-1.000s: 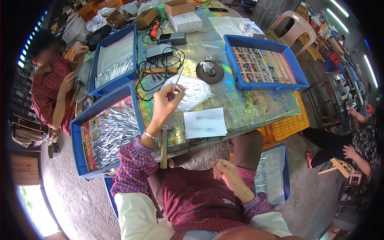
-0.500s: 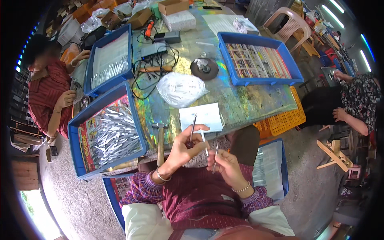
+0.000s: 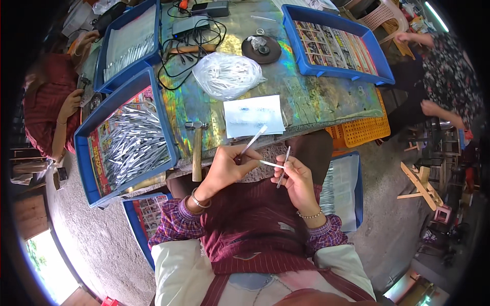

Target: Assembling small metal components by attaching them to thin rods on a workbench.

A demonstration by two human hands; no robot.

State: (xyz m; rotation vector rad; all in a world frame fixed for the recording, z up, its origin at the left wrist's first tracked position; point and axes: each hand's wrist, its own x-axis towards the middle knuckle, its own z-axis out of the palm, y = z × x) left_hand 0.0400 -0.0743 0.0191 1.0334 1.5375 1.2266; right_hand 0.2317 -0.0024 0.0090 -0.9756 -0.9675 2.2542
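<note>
My left hand (image 3: 228,168) pinches a slim flat metal strip (image 3: 254,139), which slants up to the right over the table edge. Between my hands runs a thin white stick (image 3: 270,163); its left end is at my left fingertips and its right end reaches my right fingers. My right hand (image 3: 297,182) is closed on a narrow metal rod (image 3: 288,153), held nearly upright. Just beyond lies a smudged white paper sheet (image 3: 253,116). To the left, a hammer (image 3: 197,148) with a wooden handle rests at the table's edge.
On the left stands a blue tray (image 3: 171,133) heaped with thin silver pieces; another blue tray (image 3: 113,84) is behind it. A plastic bag (image 3: 227,76), a dark round disc (image 3: 261,50) and a third blue tray (image 3: 341,76) occupy the table. Two people sit at either side.
My view has tilted, so the table appears higher. The metal strip in my left hand has tipped rightward, and the white stick has swung from steep to nearly level between my hands.
</note>
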